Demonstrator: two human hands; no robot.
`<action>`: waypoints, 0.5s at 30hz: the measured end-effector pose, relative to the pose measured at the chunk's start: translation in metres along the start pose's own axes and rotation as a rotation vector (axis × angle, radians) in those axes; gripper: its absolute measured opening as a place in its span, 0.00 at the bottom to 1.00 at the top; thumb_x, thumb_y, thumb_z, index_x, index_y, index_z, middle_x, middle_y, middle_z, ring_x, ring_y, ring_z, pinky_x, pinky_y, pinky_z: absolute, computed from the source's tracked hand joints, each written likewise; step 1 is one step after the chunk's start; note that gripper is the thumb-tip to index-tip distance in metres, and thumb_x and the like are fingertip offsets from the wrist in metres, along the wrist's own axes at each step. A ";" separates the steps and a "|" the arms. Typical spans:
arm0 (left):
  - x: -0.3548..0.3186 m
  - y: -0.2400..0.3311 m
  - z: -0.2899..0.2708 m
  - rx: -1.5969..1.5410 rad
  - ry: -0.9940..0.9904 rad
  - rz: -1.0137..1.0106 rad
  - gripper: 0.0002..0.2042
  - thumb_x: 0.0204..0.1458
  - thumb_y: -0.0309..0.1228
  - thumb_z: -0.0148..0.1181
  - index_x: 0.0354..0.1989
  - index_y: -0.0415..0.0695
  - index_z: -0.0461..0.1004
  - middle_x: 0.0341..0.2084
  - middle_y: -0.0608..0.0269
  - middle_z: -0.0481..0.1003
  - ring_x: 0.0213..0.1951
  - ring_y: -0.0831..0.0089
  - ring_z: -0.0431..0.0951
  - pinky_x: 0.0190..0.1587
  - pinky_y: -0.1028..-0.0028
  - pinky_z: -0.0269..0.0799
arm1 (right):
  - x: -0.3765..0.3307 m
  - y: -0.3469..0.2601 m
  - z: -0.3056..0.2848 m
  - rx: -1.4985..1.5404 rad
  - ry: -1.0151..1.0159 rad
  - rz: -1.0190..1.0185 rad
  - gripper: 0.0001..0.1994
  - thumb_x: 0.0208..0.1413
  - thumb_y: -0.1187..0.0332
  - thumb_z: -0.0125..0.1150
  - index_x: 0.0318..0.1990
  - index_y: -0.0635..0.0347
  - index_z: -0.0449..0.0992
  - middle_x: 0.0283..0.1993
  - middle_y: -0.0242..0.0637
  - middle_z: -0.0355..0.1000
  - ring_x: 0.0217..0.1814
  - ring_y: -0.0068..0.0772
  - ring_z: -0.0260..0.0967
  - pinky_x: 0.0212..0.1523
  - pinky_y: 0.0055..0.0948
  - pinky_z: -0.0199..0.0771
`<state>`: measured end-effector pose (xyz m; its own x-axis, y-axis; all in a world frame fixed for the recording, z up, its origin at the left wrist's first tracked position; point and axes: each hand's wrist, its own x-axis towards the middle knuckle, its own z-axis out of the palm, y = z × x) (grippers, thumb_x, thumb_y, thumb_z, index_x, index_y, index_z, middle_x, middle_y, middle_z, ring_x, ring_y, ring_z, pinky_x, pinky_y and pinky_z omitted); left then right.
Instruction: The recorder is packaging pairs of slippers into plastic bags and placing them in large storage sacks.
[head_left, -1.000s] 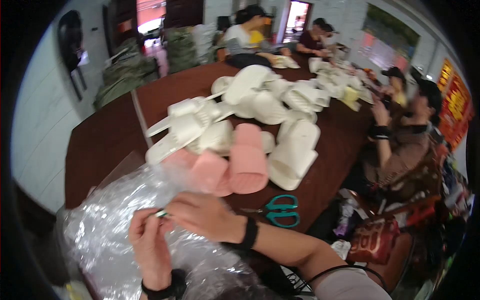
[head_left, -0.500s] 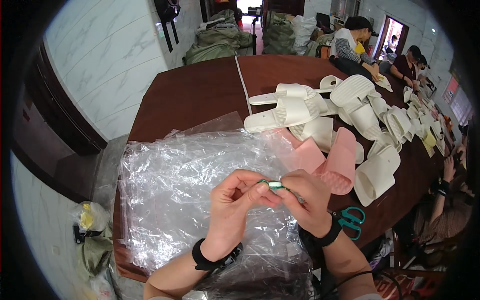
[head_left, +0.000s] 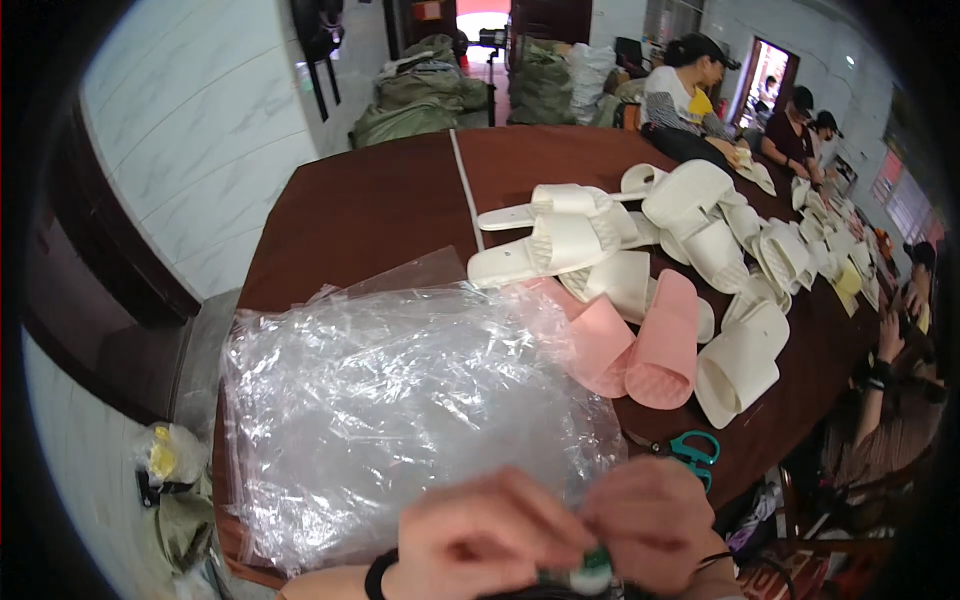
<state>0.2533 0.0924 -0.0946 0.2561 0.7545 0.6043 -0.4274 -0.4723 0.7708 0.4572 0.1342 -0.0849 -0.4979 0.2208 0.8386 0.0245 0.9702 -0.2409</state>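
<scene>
A small, blurred green-and-white item [head_left: 593, 573] sits at the left hand's [head_left: 485, 535] fingertips, beside the right hand [head_left: 652, 518].

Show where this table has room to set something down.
Bare tabletop lies left of the pale strip, beyond the clear plastic, and right of it, behind the white slippers. A smaller patch lies right of the nearest white slipper. Crowded: the middle, with pink slippers too, and the near side, with plastic, teal scissors, left hand and right hand.

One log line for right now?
left hand: blurred, at small green-and-white item | right hand: blurred, beside it | clear plastic sheets: on brown table | teal-handled scissors: beyond right hand
</scene>
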 end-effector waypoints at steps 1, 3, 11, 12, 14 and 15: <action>-0.005 0.005 -0.003 -0.050 -0.134 -0.009 0.11 0.51 0.29 0.67 0.33 0.37 0.71 0.31 0.46 0.74 0.26 0.65 0.77 0.27 0.72 0.73 | -0.001 -0.023 -0.011 0.088 -0.054 0.160 0.07 0.39 0.74 0.64 0.29 0.65 0.79 0.36 0.42 0.76 0.34 0.45 0.76 0.34 0.38 0.78; 0.004 -0.008 0.015 -0.386 -0.182 0.179 0.07 0.58 0.23 0.57 0.31 0.34 0.79 0.34 0.40 0.79 0.29 0.60 0.82 0.33 0.72 0.79 | -0.003 -0.029 -0.023 0.025 -0.113 0.176 0.06 0.37 0.74 0.63 0.27 0.63 0.78 0.37 0.41 0.76 0.34 0.42 0.75 0.35 0.37 0.78; 0.012 0.060 0.090 -0.181 0.598 -0.294 0.16 0.60 0.26 0.51 0.20 0.32 0.70 0.24 0.42 0.75 0.19 0.69 0.72 0.23 0.78 0.71 | -0.106 -0.011 0.039 -0.004 -0.319 -0.263 0.10 0.62 0.73 0.51 0.49 0.65 0.70 0.45 0.32 0.73 0.41 0.18 0.70 0.42 0.12 0.68; 0.013 0.054 0.083 -0.180 0.590 -0.302 0.16 0.60 0.26 0.51 0.20 0.32 0.70 0.24 0.42 0.75 0.19 0.69 0.72 0.23 0.78 0.71 | -0.126 -0.005 0.043 0.000 -0.479 -0.280 0.13 0.65 0.73 0.49 0.54 0.67 0.71 0.47 0.31 0.74 0.44 0.15 0.70 0.46 0.09 0.68; 0.014 0.035 0.065 -0.242 0.273 -0.027 0.15 0.59 0.25 0.53 0.19 0.32 0.71 0.23 0.43 0.76 0.18 0.68 0.72 0.23 0.78 0.72 | -0.169 -0.006 0.057 0.000 -0.647 -0.295 0.15 0.68 0.74 0.47 0.58 0.68 0.72 0.50 0.30 0.75 0.48 0.12 0.71 0.51 0.05 0.69; 0.015 0.033 0.065 -0.247 0.265 -0.022 0.15 0.59 0.25 0.53 0.19 0.32 0.71 0.23 0.43 0.76 0.18 0.68 0.72 0.23 0.78 0.72 | -0.182 -0.001 0.066 -0.387 -0.563 -0.642 0.16 0.68 0.75 0.46 0.59 0.69 0.71 0.51 0.30 0.74 0.50 0.14 0.71 0.53 0.06 0.68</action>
<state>0.2989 0.0583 -0.0472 0.0474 0.8707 0.4896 -0.6294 -0.3545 0.6915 0.4907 0.0865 -0.2696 -0.8602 -0.3504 0.3706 -0.1637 0.8778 0.4502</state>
